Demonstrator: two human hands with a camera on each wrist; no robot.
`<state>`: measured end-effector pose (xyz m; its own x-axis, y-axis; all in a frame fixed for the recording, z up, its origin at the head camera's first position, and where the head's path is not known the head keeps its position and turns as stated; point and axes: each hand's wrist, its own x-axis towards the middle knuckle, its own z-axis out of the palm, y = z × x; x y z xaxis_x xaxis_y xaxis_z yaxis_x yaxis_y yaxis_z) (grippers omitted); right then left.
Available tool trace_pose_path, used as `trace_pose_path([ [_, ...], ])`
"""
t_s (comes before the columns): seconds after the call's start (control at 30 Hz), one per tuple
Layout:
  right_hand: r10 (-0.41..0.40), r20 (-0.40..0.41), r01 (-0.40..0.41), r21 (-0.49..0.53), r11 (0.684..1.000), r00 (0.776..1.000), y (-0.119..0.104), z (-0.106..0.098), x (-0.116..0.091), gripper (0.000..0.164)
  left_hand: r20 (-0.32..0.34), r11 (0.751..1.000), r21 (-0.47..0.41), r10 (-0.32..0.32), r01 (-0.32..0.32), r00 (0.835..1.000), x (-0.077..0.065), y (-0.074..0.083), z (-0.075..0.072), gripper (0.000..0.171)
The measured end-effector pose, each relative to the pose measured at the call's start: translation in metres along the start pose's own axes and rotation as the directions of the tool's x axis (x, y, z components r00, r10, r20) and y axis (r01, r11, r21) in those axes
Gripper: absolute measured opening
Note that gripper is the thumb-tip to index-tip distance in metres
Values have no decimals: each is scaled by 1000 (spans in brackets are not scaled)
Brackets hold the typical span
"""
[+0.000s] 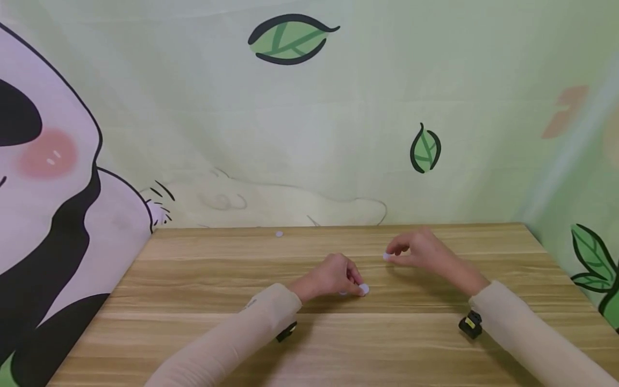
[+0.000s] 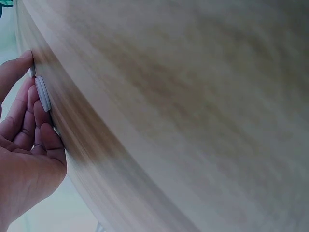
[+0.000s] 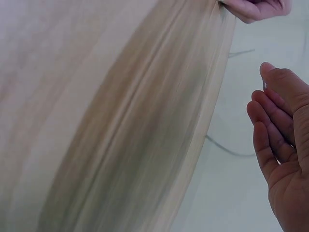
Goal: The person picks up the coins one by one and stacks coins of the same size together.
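Note:
My left hand (image 1: pixel 333 277) is low over the wooden table, thumb and index finger pinching a small round white disc (image 1: pixel 364 289) at the tabletop. Beneath its fingers lies another white disc (image 1: pixel 343 293), partly covered; the left wrist view shows this disc (image 2: pixel 42 93) edge-on beside the curled fingers. Farther right and a little farther back, my right hand (image 1: pixel 425 250) holds a third white disc (image 1: pixel 386 256) between thumb and index finger, raised above the table. In the right wrist view only a sliver of that disc shows at the fingertips (image 3: pixel 268 67).
One more white disc (image 1: pixel 279 234) lies near the back edge of the wooden table (image 1: pixel 203 269). Behind the table hangs a pale green cloth (image 1: pixel 309 134) printed with leaves and a panda. Each forearm carries a small black wrist device (image 1: pixel 470 324).

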<state>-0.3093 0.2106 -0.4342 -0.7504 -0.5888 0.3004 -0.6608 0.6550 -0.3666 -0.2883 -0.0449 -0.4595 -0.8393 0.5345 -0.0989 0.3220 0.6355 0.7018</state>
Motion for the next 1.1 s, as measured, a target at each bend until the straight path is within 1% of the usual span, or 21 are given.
trace_pose_path([
  [0.17, -43, -2, 43, -5, 999, 999, -5, 1, -3, 8, -1, 1000, 3, 10, -10, 1000, 0, 0, 0, 14],
  [0.33, -88, -19, 88, -16, 996, 996, -11, 1, -8, 8, 3, 1000, -6, 6, -6, 1000, 0, 0, 0, 14],
  [0.63, -121, -11, 120, -37, 992, 993, -17, 0, -14, 9, 5, 1000, -14, 5, -5, 1000, -1, 2, 0, 15],
  [0.77, -119, 28, 120, -18, 993, 992, -20, 1, -16, 8, -2, 1000, -9, 13, -13, 1000, -1, 2, -1, 15],
  [0.97, -84, 126, 82, 20, 996, 988, -24, 5, -19, 5, 1, 1000, -11, 6, -6, 1000, 0, 1, 0, 14],
  [1.03, -75, 142, 71, 32, 997, 987, -23, 8, -20, 5, 3, 1000, -10, 4, -4, 1000, 0, 0, 0, 14],
  [1.1, -83, 148, 78, 41, 996, 986, -23, 11, -20, 5, 5, 1000, -13, 2, -1, 1000, 0, -1, 0, 14],
])
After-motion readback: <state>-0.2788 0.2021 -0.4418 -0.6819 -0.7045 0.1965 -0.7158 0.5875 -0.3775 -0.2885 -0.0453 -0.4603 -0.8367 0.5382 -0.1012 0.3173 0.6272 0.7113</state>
